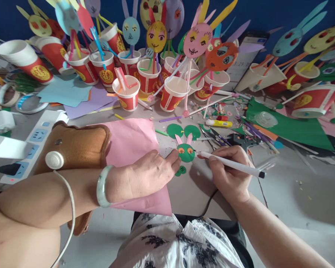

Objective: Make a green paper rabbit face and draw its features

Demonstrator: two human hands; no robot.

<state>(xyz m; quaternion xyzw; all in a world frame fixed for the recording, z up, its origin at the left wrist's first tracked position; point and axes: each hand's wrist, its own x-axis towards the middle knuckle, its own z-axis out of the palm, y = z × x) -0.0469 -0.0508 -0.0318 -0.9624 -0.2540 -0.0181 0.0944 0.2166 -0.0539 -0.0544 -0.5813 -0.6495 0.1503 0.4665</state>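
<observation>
A green paper rabbit face [186, 153] with pink ears and orange eyes lies on the table in front of me. My left hand [153, 169] comes in from the left, its fingertips together, holding the face's left edge down. In my right hand [232, 171] is a white marker pen [234, 164] with a black end, its tip close to the face's right eye. Below the face lies a small green paper piece with writing [181, 171], partly beside my left fingers. Two green paper rounds [192, 131] sit just above the ears.
Red paper cups [127, 100] holding paper faces on straws stand along the back. Pink paper [128, 139] lies under my left arm, near a brown hot-water bag [80, 149] and a power strip [35, 143]. Scissors [209, 137], a glue stick [218, 123] and scraps lie to the right.
</observation>
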